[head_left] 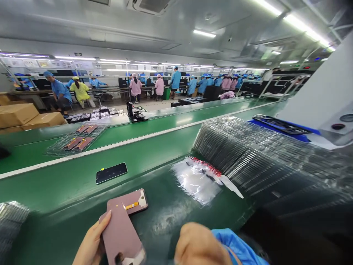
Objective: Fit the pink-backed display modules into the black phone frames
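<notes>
My left hand [92,239] grips a phone screen [120,233] by its left edge, with the mauve backing facing up. Beyond it, partly overlapped in view, a second mauve-backed phone screen [118,201] with an orange flex cable lies on the dark green work surface [165,217]. To the right of the held screen is my right hand [200,244], blurred, with a blue sleeve behind it. Its fingers are hidden, so whether it holds anything cannot be made out. A dark-faced phone screen [111,173] with a small yellow tab lies farther off on the green belt [154,154].
Clear plastic bags [197,182] with red marks lie ahead of my right hand, beside a long row of clear plastic trays [234,147]. A tray of mauve screens [79,139] sits across the belt. More clear trays [12,221] are at left. People [135,88] work in the background.
</notes>
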